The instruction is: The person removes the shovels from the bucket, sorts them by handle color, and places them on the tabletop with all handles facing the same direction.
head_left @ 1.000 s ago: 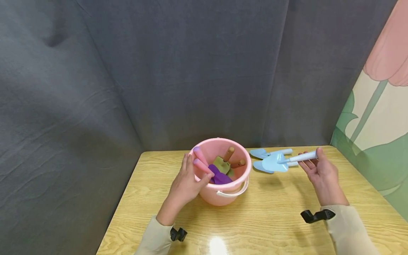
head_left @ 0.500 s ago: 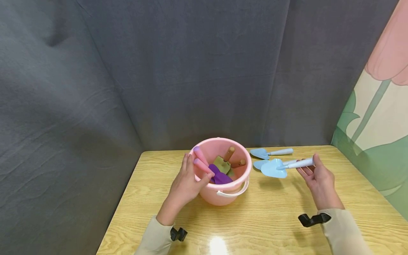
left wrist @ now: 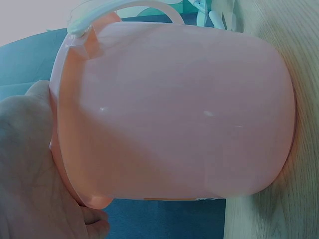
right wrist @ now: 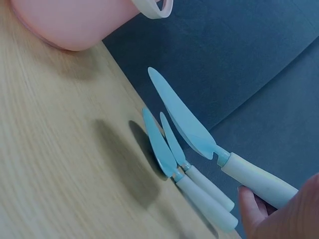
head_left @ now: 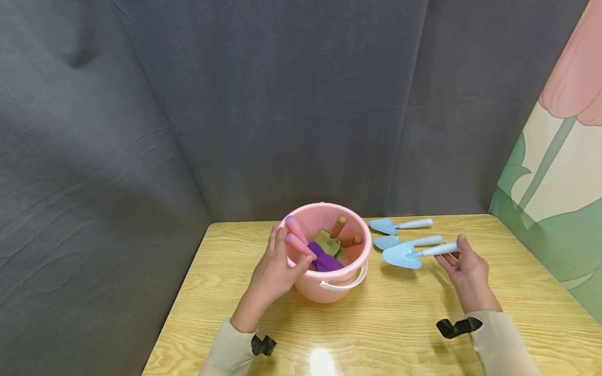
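My left hand [head_left: 275, 266] grips the left rim of a pink bucket [head_left: 324, 290], thumb over the near rim and fingers along the side. Inside lean two purple trowels [head_left: 325, 261] with pink handles and olive-green tools [head_left: 326, 243] with brown handles. My right hand [head_left: 470, 274] pinches the pale handle of a light-blue trowel [head_left: 404, 256], its blade pointing left toward the bucket. The right wrist view shows this trowel [right wrist: 184, 117] raised above the table, its shadow below. Two matching blue trowels, one farther back [head_left: 383, 225] and one nearer [head_left: 428, 241], lie on the table behind it.
The wooden table [head_left: 376, 329] ends at a dark grey curtain [head_left: 301, 104] at the back and left. A wall with a painted tulip [head_left: 564, 156] stands at the right. The bucket's white handle [head_left: 345, 286] hangs down at its front right.
My right hand has brought the blue trowel lower and nearer, tilting its blade down and uncovering more of the trowel behind. My left hand and the bucket stay put.
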Available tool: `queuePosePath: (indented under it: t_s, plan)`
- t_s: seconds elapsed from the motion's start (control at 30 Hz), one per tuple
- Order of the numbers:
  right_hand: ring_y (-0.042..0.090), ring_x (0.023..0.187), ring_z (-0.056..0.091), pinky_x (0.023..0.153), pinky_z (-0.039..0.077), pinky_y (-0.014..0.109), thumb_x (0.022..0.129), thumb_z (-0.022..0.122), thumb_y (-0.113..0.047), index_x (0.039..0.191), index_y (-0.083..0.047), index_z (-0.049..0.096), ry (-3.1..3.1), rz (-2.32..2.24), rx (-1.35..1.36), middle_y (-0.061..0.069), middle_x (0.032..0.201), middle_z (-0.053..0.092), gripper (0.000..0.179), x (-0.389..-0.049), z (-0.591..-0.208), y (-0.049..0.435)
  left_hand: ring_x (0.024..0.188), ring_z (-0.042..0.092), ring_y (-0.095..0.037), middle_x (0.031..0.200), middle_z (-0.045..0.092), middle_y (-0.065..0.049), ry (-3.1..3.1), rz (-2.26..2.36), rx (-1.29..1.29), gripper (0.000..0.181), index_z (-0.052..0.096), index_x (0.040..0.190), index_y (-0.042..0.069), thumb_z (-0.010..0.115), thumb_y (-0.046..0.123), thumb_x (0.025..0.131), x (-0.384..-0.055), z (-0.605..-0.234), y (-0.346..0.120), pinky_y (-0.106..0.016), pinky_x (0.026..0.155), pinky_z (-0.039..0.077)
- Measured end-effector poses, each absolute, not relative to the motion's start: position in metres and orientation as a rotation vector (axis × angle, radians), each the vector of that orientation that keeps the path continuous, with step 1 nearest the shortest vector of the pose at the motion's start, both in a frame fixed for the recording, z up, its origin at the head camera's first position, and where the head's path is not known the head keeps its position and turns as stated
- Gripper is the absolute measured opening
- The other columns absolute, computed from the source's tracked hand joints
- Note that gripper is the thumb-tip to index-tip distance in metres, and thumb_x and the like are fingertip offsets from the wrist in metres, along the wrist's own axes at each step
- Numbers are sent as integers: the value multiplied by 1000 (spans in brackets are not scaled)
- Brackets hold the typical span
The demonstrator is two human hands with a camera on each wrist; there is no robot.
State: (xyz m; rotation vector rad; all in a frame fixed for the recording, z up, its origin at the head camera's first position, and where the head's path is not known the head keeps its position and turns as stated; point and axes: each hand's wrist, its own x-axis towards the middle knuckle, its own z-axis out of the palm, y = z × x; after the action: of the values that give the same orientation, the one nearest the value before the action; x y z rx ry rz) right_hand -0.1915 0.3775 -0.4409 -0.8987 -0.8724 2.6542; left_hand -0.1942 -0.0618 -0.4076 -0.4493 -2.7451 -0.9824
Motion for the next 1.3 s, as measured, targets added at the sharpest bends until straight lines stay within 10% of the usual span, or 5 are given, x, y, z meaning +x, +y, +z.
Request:
queuePosePath:
  t_s: [0.6,1.3]
  plan:
    - [25,73,73,71,62,43,93,69,-36,105,-20,61,-889,2658,-980,9,79,65,22,-195,-456,376,147,33,-44,170,8,-14,-2755,-1001,-441,104,9,164,18,60,69,89,-194,-407,-62,-66,105,41]
    - [17,74,71,76,62,36,98,61,-44,153,-28,34,-1067,2591,-1080,6,75,66,63,-196,-472,375,150,29,-40,170,7,-11,-2777,-992,-427,106,8,164,18,57,73,88,-196,-408,-62,-64,107,40]
